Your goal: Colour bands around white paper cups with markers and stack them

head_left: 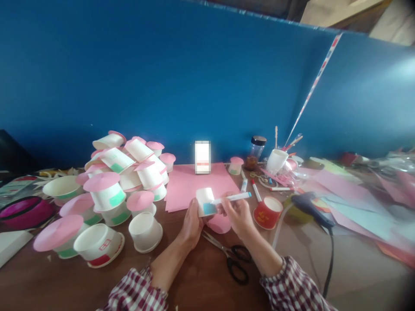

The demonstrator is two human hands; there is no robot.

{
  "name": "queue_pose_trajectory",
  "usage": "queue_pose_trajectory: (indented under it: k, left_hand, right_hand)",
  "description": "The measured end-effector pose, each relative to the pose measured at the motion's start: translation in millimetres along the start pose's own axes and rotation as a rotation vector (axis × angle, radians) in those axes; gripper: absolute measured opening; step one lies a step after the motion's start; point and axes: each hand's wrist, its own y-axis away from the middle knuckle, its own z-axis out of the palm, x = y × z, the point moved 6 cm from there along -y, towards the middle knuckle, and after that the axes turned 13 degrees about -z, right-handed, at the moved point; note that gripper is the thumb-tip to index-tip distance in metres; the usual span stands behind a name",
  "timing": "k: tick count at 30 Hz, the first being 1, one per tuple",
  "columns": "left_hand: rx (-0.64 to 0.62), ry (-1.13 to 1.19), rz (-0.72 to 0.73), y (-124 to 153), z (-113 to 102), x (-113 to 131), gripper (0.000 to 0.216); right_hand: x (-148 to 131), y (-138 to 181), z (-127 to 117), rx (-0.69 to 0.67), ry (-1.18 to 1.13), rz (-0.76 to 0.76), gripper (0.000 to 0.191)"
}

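Note:
My left hand (192, 222) is closed around a small white paper cup (204, 195) that has a blue patch on its side. In my right hand (238, 214) is a white marker with a blue end (238, 197); its tip meets the blue patch or lies just in front of it. A pink paper disc (219, 223) shows below the cup, partly hidden by my hands. Under my wrists on the table lie black-handled scissors (231, 257). Pink paper sheets (181, 190) are spread behind the cup.
White cups with pink paper tops (105, 190) are heaped at the left. To the right stand a red cup (267, 212), a glue gun (313, 209) with its cord, and a dark-lidded jar (254, 153). Loose coloured paper (353, 211) covers the far right. A blue wall (162, 77) rises behind.

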Motion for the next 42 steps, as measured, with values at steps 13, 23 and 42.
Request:
queue_pose_trajectory:
  k: [13, 23, 42]
  left_hand:
    - [-0.017, 0.073, -0.065, 1.2, 4.3, -0.2, 0.044]
    - [0.041, 0.02, -0.022, 2.4, 0.3, 0.6, 0.046]
    - [-0.022, -0.03, 0.092, 5.7, 6.4, 5.1, 0.033]
  right_hand:
    - [2.2, 0.1, 0.6, -0.003, -0.058, -0.018, 0.024]
    - [-0.7, 0.8, -0.9, 0.014, 0.013, -0.02, 0.021]
    - [3.5, 3.8, 3.0, -0.001, 0.042, -0.025, 0.023]
